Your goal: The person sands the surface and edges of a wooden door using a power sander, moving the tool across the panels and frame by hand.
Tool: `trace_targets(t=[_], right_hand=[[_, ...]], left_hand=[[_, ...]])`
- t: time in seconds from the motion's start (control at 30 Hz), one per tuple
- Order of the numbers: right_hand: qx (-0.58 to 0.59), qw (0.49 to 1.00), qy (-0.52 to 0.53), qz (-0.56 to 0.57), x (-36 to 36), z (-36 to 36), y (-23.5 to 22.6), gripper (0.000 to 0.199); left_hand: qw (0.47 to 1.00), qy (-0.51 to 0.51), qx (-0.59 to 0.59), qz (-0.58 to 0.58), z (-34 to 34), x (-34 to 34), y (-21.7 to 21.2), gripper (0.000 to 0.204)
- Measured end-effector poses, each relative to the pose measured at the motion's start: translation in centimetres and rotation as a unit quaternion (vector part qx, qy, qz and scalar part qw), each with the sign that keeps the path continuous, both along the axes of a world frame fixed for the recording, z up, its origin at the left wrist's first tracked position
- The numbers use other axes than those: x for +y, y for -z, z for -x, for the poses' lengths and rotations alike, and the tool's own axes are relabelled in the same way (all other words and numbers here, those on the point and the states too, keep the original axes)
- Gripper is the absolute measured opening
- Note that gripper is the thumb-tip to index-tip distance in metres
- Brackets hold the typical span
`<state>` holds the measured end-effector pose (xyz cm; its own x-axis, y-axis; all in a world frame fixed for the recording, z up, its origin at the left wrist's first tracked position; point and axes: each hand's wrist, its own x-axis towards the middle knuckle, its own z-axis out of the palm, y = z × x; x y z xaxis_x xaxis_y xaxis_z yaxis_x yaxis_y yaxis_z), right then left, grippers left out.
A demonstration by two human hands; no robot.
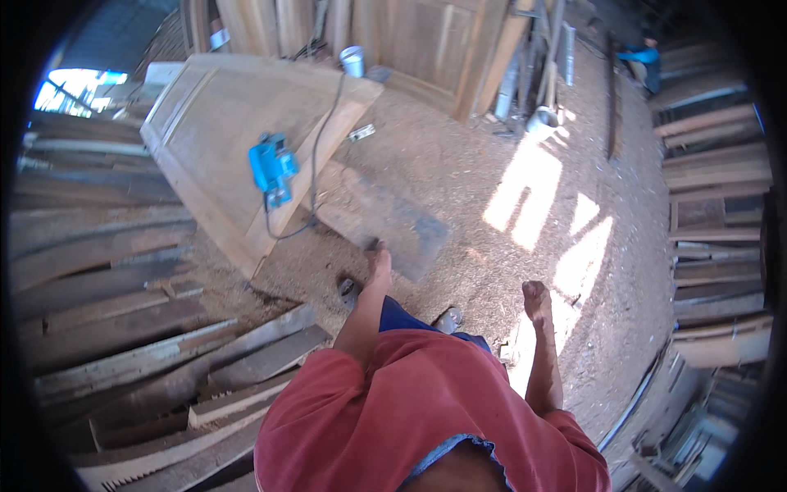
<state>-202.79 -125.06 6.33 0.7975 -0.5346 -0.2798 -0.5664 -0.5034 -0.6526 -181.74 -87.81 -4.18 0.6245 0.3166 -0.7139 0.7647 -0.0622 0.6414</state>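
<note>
My left hand (pixel 379 256) hangs low in front of me, above a flat worn board (pixel 414 234) on the ground; its fingers are small and dark, so their pose is unclear. Out to the right, my right hand (pixel 537 300) is held away from my body with its fingers curled in, and nothing shows in it. Ahead to the left lies a wooden door panel (pixel 246 107) with framed edges. A blue power planer (pixel 273 168) rests on it, near its right edge, and its dark cord (pixel 318 156) loops over that edge. Neither hand touches the planer.
Stacked planks (pixel 106 307) fill the left side, and more timber (pixel 717 213) lines the right. A white bucket (pixel 352 61) stands behind the panel, a metal pail (pixel 542 123) farther right. Wood shavings cover the floor (pixel 459 156). Another person (pixel 643 61) is far off at right.
</note>
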Motion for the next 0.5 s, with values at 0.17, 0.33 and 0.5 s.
trace_targets(t=[0.17, 0.33, 0.5], right_hand=[[0.009, 0.995, 0.092, -0.020, -2.6, 8.5, 2.6, 0.036], [0.083, 0.985, 0.137, -0.059, -7.6, 14.3, 7.0, 0.036], [0.075, 0.989, 0.119, -0.052, -9.6, 5.7, 3.5, 0.042]], left_hand=[[0.982, -0.126, -0.127, -0.060, -2.3, 4.6, 7.9, 0.083], [0.984, -0.118, -0.087, -0.099, -1.8, -0.3, 9.0, 0.073], [0.976, -0.184, -0.116, -0.011, -0.9, 1.8, 9.6, 0.076]])
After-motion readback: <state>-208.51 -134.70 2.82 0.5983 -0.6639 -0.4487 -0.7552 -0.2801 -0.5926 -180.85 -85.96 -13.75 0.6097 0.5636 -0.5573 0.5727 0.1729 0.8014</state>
